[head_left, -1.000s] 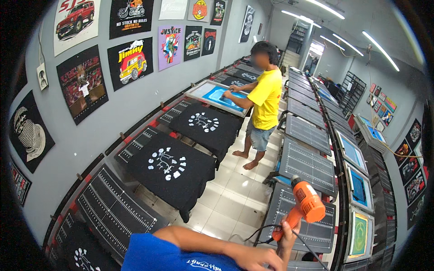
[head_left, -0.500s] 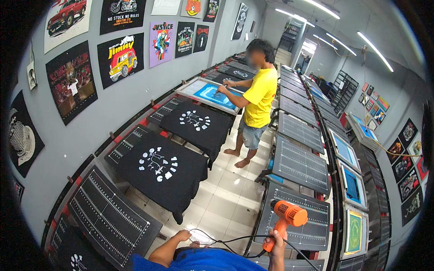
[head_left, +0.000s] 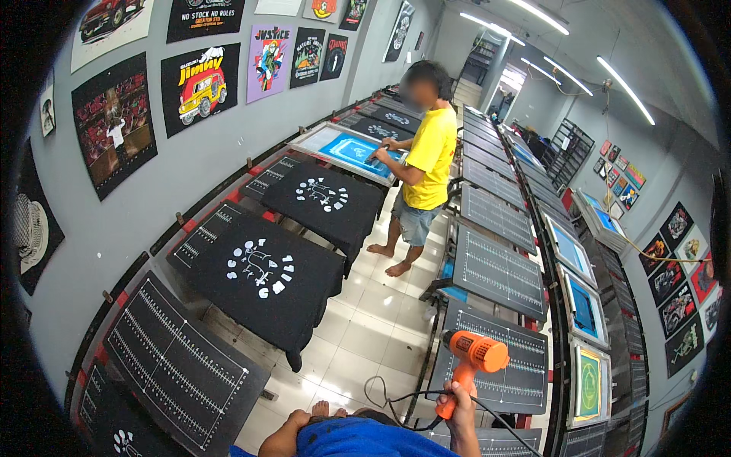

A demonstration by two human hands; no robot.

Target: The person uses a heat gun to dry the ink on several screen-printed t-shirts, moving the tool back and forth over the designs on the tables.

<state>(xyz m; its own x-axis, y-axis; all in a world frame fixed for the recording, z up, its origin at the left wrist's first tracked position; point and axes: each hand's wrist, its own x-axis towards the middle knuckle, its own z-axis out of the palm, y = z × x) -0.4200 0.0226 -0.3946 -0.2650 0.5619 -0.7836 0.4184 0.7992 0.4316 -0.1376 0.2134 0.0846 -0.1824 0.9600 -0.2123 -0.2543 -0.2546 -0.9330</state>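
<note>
My right hand point(head_left: 458, 407) is wrapped round the handle of an orange heat gun point(head_left: 480, 352), held up at the lower right with its dark nozzle toward the left. Its black cord point(head_left: 415, 394) loops left past my body and trails off to the lower right. Close to my blue shirt, my left hand point(head_left: 298, 418) hangs low near my bare feet; its fingers are too small and partly hidden to read. A black T-shirt point(head_left: 255, 263) with a white print lies over a board ahead on the left, and a second printed black T-shirt point(head_left: 324, 199) is beyond it.
A person in a yellow shirt point(head_left: 432, 160) works with both hands at a blue screen-printing frame point(head_left: 354, 152). Bare black boards with white gridlines point(head_left: 179, 358) line both sides of the tiled aisle point(head_left: 365, 320). More frames point(head_left: 590, 385) stand at the right.
My left hand has drawn back toward my body. The heat gun stays in my right hand, slightly lower and left in view. The co-worker's hands remain at the frame.
</note>
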